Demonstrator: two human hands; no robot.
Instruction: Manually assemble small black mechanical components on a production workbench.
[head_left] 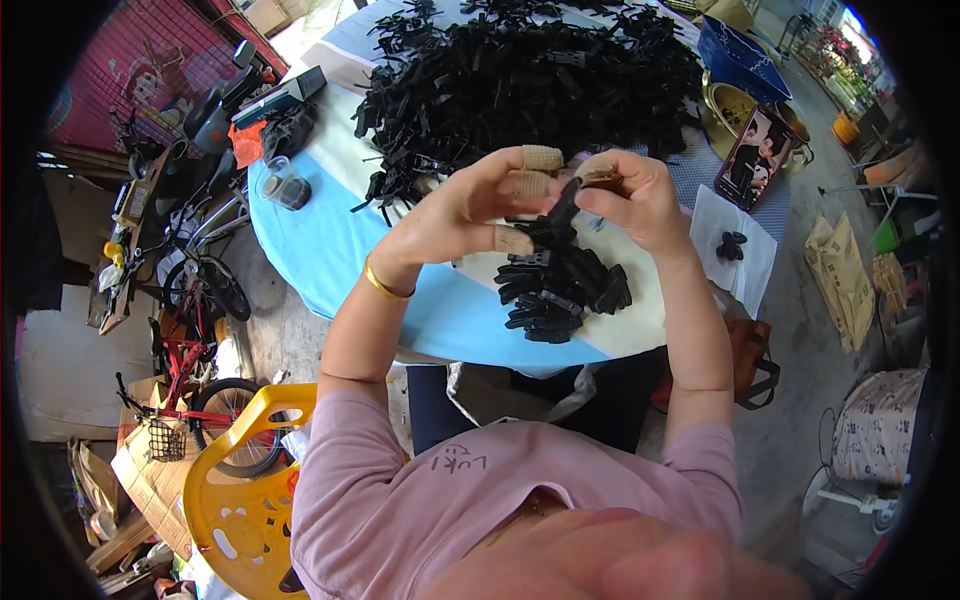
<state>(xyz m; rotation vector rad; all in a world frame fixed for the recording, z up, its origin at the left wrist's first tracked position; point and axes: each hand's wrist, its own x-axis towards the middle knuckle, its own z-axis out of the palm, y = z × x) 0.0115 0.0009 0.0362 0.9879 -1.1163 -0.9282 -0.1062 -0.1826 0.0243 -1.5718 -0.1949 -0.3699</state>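
Pinching a black piece (563,214) in the right grip (640,200).
Holding the left grip (450,215) spread just left of it; pointing its long side toward the small near pile (550,285) on the bench (435,310), with the big heap (530,90) farther off.

Pile of parts (530,95) on table (315,245), phone (757,160) right, cup (287,187) left

Dressed in a dusty-pink short-sleeved shirt (400,510) with dark chest lettering (458,461), and dark trousers (430,405). Wearing tan finger covers (543,157) on the left hand (452,212) and a gold bangle (384,283) at its wrist.
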